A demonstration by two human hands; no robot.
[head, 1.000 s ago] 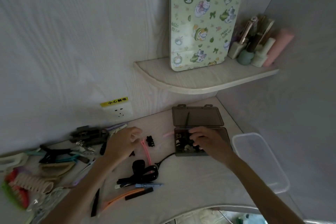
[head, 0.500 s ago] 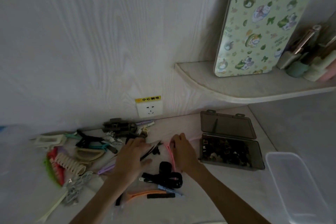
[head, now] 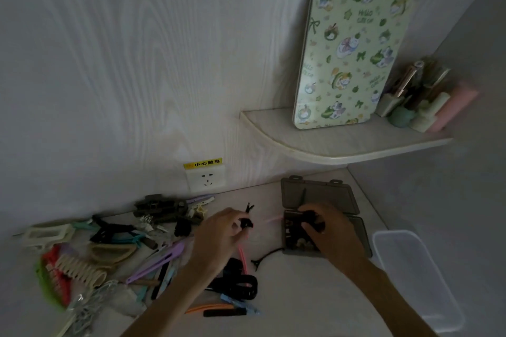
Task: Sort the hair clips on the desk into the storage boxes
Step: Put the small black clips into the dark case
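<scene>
Fingers of the left hand (head: 219,232) pinch a small black clip (head: 245,224) just left of the grey box (head: 362,232). Right hand (head: 327,227) curls round a dark clip (head: 310,218) over that box's tray.

The right hand (head: 330,228) covers much of the open grey translucent plastic storage box (head: 361,238), so most of the small clips in its tray are hidden; the dark object under its curled fingers cannot be made out. The left hand (head: 220,235) pinches a small black clip (head: 246,223), blurred and too dim for its shape to be read. That forearm hides part of the long pink clip (head: 242,256) and of the black strap-like bundle (head: 238,283). The tangled pile of mixed hair clips (head: 82,262) runs off at the lower left. Both forearms are cut by the bottom edge. The clear plastic storage box (head: 410,279) is faint, its contents unreadable.
</scene>
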